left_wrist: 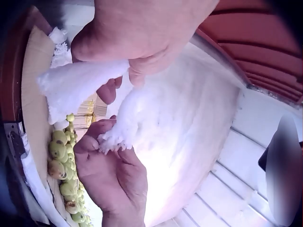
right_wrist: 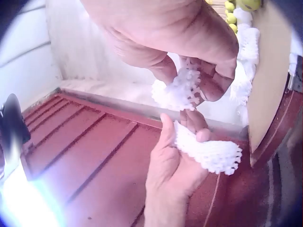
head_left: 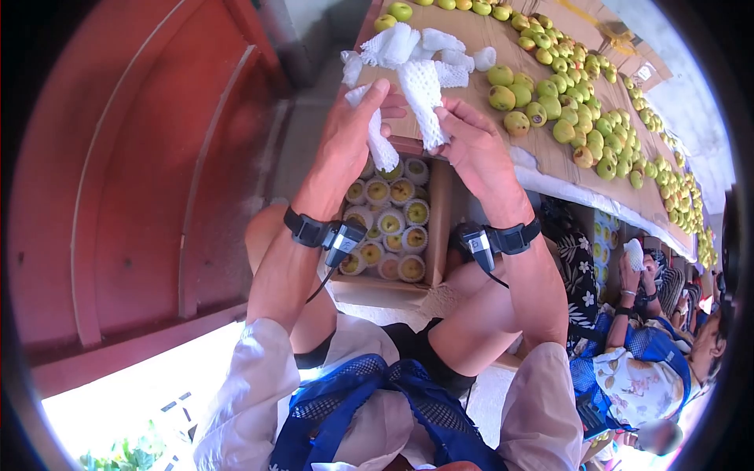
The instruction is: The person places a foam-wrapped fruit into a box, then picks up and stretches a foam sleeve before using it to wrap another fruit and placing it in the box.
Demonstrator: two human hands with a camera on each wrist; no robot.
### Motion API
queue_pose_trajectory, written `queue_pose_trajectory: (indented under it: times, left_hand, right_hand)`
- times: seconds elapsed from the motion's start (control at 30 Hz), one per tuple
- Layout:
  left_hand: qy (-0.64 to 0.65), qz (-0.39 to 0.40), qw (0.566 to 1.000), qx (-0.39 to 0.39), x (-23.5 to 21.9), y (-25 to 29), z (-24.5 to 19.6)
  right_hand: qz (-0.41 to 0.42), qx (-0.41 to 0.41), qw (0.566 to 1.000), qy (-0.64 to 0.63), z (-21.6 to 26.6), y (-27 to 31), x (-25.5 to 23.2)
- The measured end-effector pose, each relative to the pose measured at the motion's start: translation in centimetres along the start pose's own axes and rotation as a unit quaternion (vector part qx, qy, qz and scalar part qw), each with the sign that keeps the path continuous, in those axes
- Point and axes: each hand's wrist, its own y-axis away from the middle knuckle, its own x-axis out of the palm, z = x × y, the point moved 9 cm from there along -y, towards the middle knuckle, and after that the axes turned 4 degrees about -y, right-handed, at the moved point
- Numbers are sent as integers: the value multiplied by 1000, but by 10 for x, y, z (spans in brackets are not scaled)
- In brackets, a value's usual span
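Both hands raised over the box edge. Left hand [head_left: 345, 137] pinches a white foam net sleeve [head_left: 378, 143], fingers curled round it; sleeve hangs below the thumb. Right hand [head_left: 475, 149] pinches a second foam net [head_left: 424, 98] between thumb and fingertips, just beside the left hand, the two nets close together, contact uncertain.

Directly beneath the grip: open cardboard box [head_left: 437, 224] of net-wrapped fruit [head_left: 393, 224], packed in rows. Just beyond the hands: brown cardboard-covered table [head_left: 487, 59] with a loose pile of nets [head_left: 440, 47]. Farther right: green-yellow fruit [head_left: 565, 102] spread along the table. Left of grip: red metal panel [head_left: 133, 157]. No legible writing.
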Motion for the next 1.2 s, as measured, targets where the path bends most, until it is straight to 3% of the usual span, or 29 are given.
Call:
queue_pose_trajectory:
  times: [0.1, 0.2, 0.3, 0.4, 0.8, 1.0, 1.2]
  left_hand:
    - [74, 5, 997, -14, -1, -7, 12]
    - [83, -10, 996, -2, 4, -6, 9]
    - [85, -20, 996, 2, 5, -10, 16]
    - [21, 27, 999, -26, 13, -5, 16]
    - [40, 72, 996, -44, 22, 4, 11]
    - [36, 69, 996, -37, 24, 4, 13]
    - [26, 17, 999, 24, 9, -5, 10]
  right_hand:
    - [75, 62, 993, -72, -15, 3, 13]
    - [92, 92, 988, -78, -27, 3, 17]
    - [81, 104, 987, -91, -34, 4, 16]
    - [48, 117, 988, -87, -39, 5, 12]
    - [85, 152, 983, -63, -44, 5, 13]
    - [54, 149, 986, 49, -45, 6, 5]
    - [8, 77, 971, 228, -12, 10, 15]
